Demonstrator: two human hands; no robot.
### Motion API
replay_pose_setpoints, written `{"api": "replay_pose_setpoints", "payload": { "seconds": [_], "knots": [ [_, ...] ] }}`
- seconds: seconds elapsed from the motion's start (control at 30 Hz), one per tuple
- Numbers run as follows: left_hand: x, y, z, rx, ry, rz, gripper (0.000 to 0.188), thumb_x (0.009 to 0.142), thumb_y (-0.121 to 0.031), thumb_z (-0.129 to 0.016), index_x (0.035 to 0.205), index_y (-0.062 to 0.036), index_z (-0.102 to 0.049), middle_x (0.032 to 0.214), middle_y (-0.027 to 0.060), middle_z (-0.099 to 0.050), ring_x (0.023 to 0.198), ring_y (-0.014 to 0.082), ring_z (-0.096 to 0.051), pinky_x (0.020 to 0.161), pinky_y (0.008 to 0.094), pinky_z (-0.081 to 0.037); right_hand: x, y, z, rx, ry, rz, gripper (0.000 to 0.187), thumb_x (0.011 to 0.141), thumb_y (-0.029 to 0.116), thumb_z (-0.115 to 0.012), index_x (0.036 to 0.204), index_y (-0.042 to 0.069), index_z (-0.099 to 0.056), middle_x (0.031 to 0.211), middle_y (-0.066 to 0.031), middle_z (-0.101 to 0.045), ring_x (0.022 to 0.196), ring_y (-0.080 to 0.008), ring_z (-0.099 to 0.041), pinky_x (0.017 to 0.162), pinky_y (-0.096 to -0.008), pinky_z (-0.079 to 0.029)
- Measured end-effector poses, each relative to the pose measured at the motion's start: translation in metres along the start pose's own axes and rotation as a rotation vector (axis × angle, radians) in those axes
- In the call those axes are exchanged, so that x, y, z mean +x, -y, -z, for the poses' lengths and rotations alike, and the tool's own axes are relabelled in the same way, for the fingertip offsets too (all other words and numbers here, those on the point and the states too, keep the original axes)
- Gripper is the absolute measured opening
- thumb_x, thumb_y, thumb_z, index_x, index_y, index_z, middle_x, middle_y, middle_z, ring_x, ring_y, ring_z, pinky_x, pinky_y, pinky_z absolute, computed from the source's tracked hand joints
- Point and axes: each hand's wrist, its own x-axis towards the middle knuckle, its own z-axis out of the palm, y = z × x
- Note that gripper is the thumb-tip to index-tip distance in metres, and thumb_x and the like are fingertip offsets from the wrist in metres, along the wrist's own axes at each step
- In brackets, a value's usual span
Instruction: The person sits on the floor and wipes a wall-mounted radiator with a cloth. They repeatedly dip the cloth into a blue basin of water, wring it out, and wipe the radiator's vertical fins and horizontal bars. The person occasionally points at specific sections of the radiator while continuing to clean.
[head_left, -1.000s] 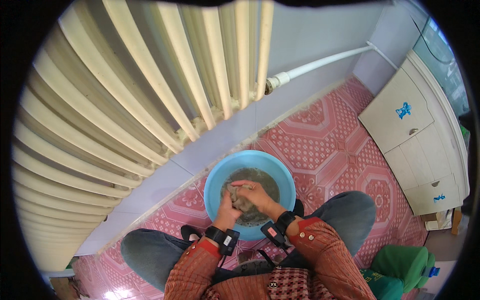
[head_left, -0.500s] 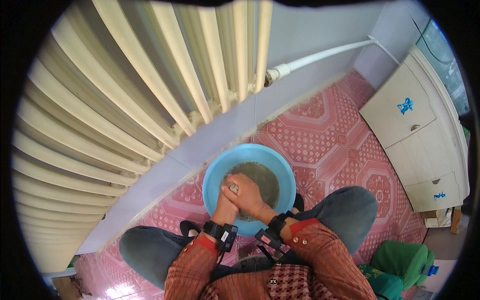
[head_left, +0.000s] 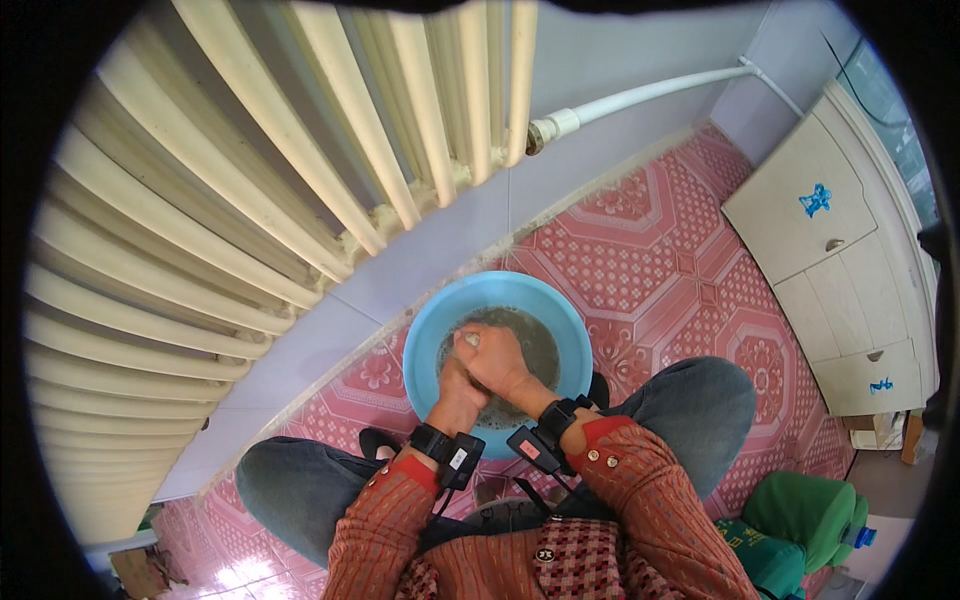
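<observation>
A light blue basin (head_left: 420, 350) stands on the floor between my knees, with murky grey-brown water (head_left: 538, 350) and some froth in it. Over the water my right hand (head_left: 495, 357) is closed, and a small pale grey bit of something (head_left: 472, 340) shows at its fist; the kind cannot be made out. My left hand (head_left: 462, 385) is closed just below and to the left, close against the right, its fingers mostly hidden. Black straps with small boxes circle both wrists.
A cream radiator (head_left: 270, 130) lines the wall at left and ahead, with a white pipe (head_left: 650, 95) running right from it. A whitish cabinet (head_left: 830, 270) stands at right. Green bundles (head_left: 795, 515) lie at lower right on the pink patterned floor (head_left: 640, 250).
My right hand has turned, so the pale bit now shows higher up on the fist. My left hand has slid lower beneath it. The basin sits slightly higher in the picture.
</observation>
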Motion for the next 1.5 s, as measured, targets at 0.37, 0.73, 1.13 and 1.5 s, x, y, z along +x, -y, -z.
{"api": "replay_pose_setpoints", "payload": {
  "seconds": [0.37, 0.73, 1.13, 1.5],
  "knots": [
    [-0.036, -0.020, -0.026, 0.285, 0.066, 0.041, 0.051, 0.095, -0.055, -0.049, 0.127, -0.0161, -0.051, 0.121, 0.0048, -0.060, 0.109, 0.0206, -0.061, 0.088, 0.0444, -0.052, 0.014, -0.019, 0.011, 0.680, 0.160, -0.243, 0.023, 0.089, 0.022, -0.062, 0.096, 0.001, -0.066, 0.086, -0.0039, -0.064, 0.081, -0.0112, -0.058, 0.075, -0.0285, -0.048],
    [-0.117, -0.067, -0.084, 0.594, 0.648, 0.236, 0.051, 0.091, -0.034, -0.065, 0.133, -0.0119, -0.047, 0.129, 0.0066, -0.055, 0.123, 0.0272, -0.052, 0.099, 0.0519, -0.045, 0.020, 0.070, 0.075, 0.661, 0.525, 0.004, 0.024, 0.092, 0.014, -0.059, 0.110, -0.001, -0.063, 0.107, -0.0068, -0.066, 0.097, -0.0112, -0.059, 0.088, -0.0294, -0.048],
    [-0.122, -0.059, -0.074, 0.889, 0.347, 0.136, 0.028, 0.080, -0.021, -0.076, 0.102, -0.0242, -0.059, 0.084, -0.0078, -0.056, 0.074, 0.0063, -0.048, 0.054, 0.0247, -0.032, 0.005, 0.095, 0.066, 0.310, 0.563, 0.238, 0.019, 0.093, 0.017, -0.059, 0.089, 0.000, -0.066, 0.082, -0.0065, -0.068, 0.079, -0.0138, -0.062, 0.076, -0.0287, -0.049],
    [-0.113, -0.043, -0.074, 1.146, 0.032, -0.070, 0.024, 0.079, -0.023, -0.069, 0.100, -0.0134, -0.063, 0.081, -0.0044, -0.056, 0.069, 0.0087, -0.046, 0.047, 0.0293, -0.034, 0.006, 0.068, 0.026, -0.036, 0.234, 0.268, 0.016, 0.090, 0.013, -0.053, 0.096, 0.007, -0.067, 0.091, -0.0141, -0.070, 0.085, -0.0336, -0.067, 0.073, -0.0393, -0.052]
  ]
}}
